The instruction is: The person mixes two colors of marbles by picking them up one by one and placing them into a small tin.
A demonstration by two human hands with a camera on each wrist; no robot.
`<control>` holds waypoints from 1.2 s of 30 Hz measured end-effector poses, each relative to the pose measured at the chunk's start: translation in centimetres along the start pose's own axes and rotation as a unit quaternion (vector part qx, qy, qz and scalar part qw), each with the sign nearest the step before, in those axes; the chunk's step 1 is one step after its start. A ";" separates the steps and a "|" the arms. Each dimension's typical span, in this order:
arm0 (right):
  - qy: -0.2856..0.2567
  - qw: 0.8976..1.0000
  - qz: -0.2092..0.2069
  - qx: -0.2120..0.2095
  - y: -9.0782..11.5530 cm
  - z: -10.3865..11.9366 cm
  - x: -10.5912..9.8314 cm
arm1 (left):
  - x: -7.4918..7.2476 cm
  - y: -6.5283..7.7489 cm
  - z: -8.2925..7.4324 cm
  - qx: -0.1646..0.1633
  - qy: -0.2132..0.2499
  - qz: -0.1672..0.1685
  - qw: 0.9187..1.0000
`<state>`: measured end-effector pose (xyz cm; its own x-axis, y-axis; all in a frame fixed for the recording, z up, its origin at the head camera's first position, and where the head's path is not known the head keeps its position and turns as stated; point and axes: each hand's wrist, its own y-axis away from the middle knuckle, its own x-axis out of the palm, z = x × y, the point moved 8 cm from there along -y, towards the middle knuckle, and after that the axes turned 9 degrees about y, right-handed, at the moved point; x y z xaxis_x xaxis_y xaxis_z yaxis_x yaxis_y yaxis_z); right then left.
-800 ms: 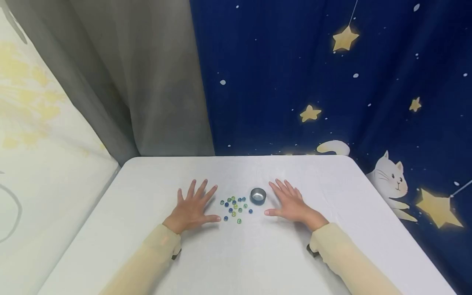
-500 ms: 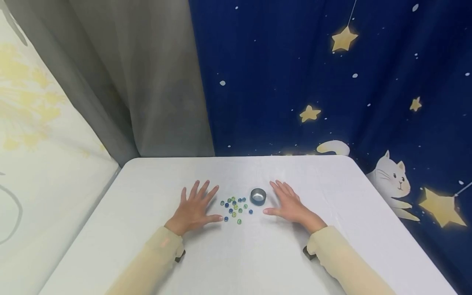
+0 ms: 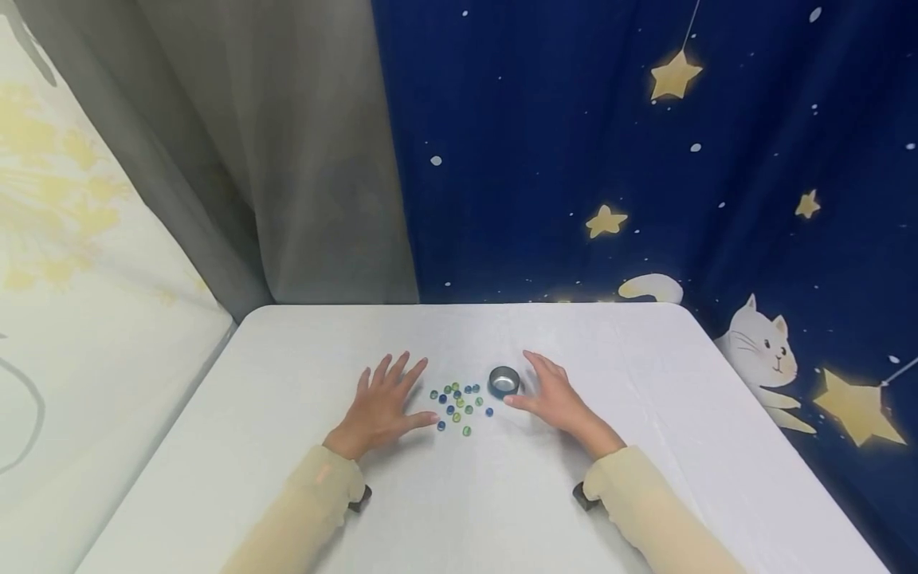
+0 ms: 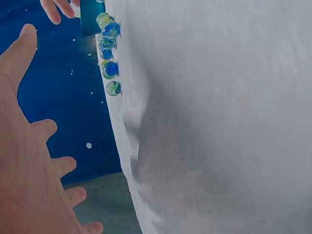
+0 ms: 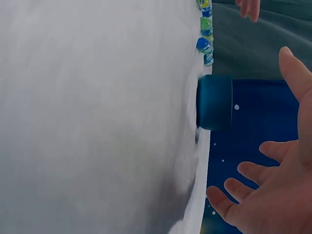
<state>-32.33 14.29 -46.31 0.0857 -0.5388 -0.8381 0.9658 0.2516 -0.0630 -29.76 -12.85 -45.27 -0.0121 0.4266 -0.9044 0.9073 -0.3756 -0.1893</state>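
Head view: glass marbles (image 3: 460,402), blue and green, lie loose in a scattered patch on the white tabletop (image 3: 459,510), and a small round cup (image 3: 495,392) stands upright just beside them on the right, its visible floor bare metal. The left hand (image 3: 373,410) has its fingers spread, thumb tip just beside a blue marble; the right hand (image 3: 562,401) is relaxed, its thumb tip overlapping the cup's near rim from this angle. Neither grasps anything — so I judge the handling to be at its very start, with every visible marble outside the cup and all of the work left. The table's far and side edges lie well apart from the marbles, giving generous room around both hands. Left wrist view: the marbles line up edge-on at cloth level, and the hand hangs apart from them, fingers released. Right wrist view: background shows between thumb and cup — no contact there — the fingers are loosely extended and empty, and the room beside the cup looks ample.
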 end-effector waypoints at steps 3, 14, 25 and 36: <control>-0.018 1.000 -0.004 0.015 -0.2 0.2 0.1 | 0.1 0.0 -0.1 -0.004 0.012 -0.002 1.000; -0.066 0.996 -0.018 0.059 -0.5 0.5 0.5 | 0.9 0.2 0.1 -0.039 0.089 -0.006 0.995; -0.098 0.992 -0.037 0.074 -0.6 0.6 1.0 | 1.6 0.0 0.3 -0.052 0.114 0.000 0.992; -0.122 0.988 -0.032 0.089 -1.0 0.4 2.0 | 1.6 -0.3 0.1 -0.049 0.144 -0.006 0.988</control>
<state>-33.04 12.65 -47.66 0.0586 -0.7316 -0.6792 0.9970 0.0772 0.0028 -30.08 -12.14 -46.71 0.0834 0.6520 -0.7536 0.9441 -0.2937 -0.1497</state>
